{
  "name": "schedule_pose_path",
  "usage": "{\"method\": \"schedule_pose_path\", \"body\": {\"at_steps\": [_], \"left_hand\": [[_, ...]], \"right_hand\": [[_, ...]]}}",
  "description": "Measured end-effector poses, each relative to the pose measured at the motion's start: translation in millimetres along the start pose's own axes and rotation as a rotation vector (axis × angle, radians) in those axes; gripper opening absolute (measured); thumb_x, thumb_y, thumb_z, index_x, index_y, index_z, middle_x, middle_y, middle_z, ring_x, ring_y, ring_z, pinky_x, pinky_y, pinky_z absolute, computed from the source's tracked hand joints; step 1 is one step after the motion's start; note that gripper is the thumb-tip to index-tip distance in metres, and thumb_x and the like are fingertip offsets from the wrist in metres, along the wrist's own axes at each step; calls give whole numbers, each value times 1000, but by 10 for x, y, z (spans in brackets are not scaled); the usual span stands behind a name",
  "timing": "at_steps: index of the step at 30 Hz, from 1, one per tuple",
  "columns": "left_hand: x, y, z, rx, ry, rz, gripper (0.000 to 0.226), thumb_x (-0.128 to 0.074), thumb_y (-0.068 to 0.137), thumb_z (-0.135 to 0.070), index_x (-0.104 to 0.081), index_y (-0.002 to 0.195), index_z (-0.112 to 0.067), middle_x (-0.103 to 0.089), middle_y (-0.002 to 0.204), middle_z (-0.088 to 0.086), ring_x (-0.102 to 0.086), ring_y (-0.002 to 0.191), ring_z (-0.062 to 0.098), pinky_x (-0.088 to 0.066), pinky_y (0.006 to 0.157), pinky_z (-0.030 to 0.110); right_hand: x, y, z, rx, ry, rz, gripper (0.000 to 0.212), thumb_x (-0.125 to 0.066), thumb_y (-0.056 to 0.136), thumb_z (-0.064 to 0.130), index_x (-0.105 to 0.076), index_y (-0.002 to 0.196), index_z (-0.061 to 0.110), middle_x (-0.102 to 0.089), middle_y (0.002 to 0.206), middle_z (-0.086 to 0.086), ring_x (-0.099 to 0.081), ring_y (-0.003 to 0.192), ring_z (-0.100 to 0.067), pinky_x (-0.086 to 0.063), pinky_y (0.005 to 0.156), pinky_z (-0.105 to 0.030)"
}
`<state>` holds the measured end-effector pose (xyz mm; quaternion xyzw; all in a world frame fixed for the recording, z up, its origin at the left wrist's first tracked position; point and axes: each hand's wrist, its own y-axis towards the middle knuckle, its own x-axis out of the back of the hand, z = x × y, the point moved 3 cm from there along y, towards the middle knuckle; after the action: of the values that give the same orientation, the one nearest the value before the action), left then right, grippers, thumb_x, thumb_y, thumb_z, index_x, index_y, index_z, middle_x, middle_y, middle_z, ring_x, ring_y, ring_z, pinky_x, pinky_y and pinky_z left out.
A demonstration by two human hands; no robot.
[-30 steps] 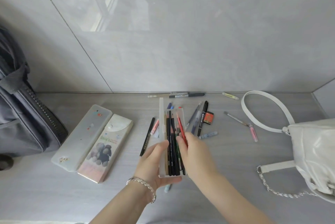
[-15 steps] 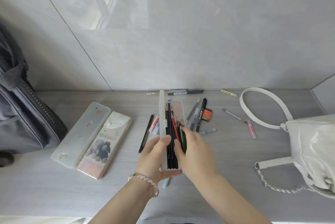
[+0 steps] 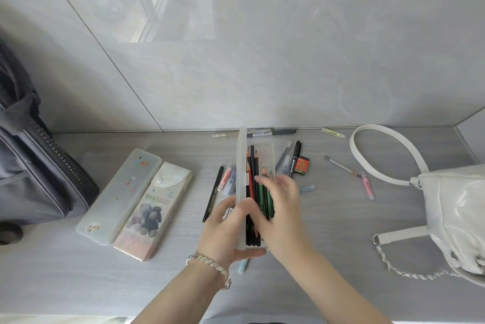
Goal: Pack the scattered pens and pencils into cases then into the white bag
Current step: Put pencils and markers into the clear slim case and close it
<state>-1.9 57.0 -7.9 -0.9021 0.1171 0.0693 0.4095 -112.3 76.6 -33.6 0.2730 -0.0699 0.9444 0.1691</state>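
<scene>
My left hand (image 3: 225, 229) grips the near end of an open translucent pencil case (image 3: 241, 163), its lid standing up on the left. Several black, red and green pencils (image 3: 253, 174) lie inside. My right hand (image 3: 282, 208) rests on the green pencils in the case, fingers spread over them. Loose pens lie around: a black pen (image 3: 213, 193) left of the case, a black marker (image 3: 294, 158) to its right, pens (image 3: 270, 133) along the wall, a pink tube (image 3: 367, 188). The white bag (image 3: 456, 208) sits at the right.
Two closed pencil cases, a frosted one (image 3: 119, 196) and one with a bear picture (image 3: 153, 212), lie at the left. A grey backpack (image 3: 31, 166) stands at the far left. A red eraser (image 3: 303, 166) lies by the marker. The bag's strap (image 3: 378, 155) and chain (image 3: 399, 270) spread over the counter.
My right hand placed the red pencil into the case and shifted onto the green pencils. The left hand keeps holding the case.
</scene>
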Motion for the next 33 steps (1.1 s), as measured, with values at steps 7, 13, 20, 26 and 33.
{"method": "schedule_pose_path", "body": {"at_steps": [7,13,20,26,33], "left_hand": [[7,50,29,44,57,-64,65,-75,68,-35,-51,127,-21,-56,125,9,-63,104,26,-59,63,49],[-37,110,-9,69,7,-12,45,-70,75,-33,-60,116,-17,-55,123,6,-69,93,18,-57,67,55],[-28,249,-11,102,27,-44,56,-74,68,-38,-59,118,-20,-49,131,-1,-48,122,23,-57,63,53],[-172,396,-174,91,96,-98,47,-70,76,-33,-50,117,-23,-37,137,-3,-36,120,20,-58,64,52],[-324,564,-275,64,110,-104,47,-69,78,-29,-50,120,-18,-36,125,-9,-34,112,16,-56,68,57]], "right_hand": [[-69,-28,39,-37,-63,146,42,-63,83,29,-49,123,30,1,154,0,0,144,-14,-21,112,-29],[-65,3,-63,4,20,111,23,-62,86,23,-61,108,31,-5,151,5,-2,139,-4,-15,112,-25],[-16,101,-127,-22,-11,176,27,-57,89,18,-56,114,30,-4,150,7,-9,139,-5,-18,109,-22],[444,507,-426,-37,1,-85,21,-57,89,10,-61,109,12,-47,120,0,-44,112,-9,-33,102,-22],[1014,1233,-1371,-296,-728,84,28,-49,90,6,-53,118,4,-59,117,-15,-51,112,-32,-42,89,-37]]}}
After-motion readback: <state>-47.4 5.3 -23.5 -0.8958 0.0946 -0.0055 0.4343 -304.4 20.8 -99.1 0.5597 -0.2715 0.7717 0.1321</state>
